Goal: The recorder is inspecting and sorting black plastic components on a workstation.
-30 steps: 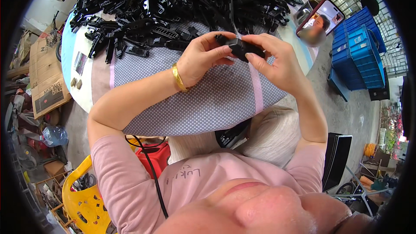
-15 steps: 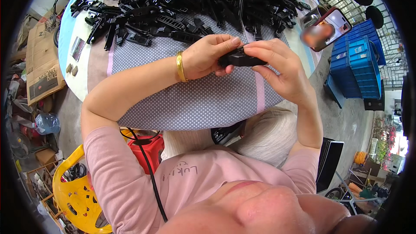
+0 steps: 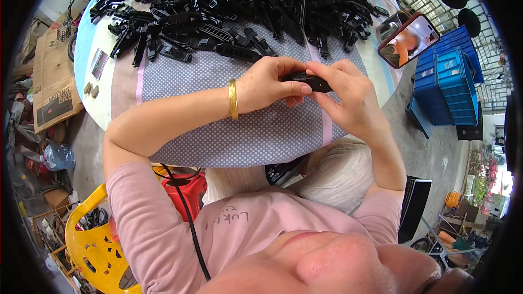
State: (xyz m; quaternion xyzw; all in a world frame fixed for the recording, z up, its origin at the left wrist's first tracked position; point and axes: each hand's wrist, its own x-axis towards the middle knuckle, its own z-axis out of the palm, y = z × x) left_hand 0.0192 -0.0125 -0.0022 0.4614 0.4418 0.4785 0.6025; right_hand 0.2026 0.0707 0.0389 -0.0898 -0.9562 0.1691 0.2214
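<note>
Above the table (image 3: 218,139), left hand (image 3: 271,83) and right hand (image 3: 350,95) pinch one part (image 3: 315,82) in their grip; heaped parts (image 3: 229,8) cover the table's far side, with a phone (image 3: 409,41) at right and crates (image 3: 448,84) beyond.

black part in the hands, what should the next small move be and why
Probably a gentle squeeze at the right end of the black part with the right hand, the left hand steadying the other end: both hands are on it, the left thumb lies along its near side, and the right fingers and thumb are at its right end.
</note>
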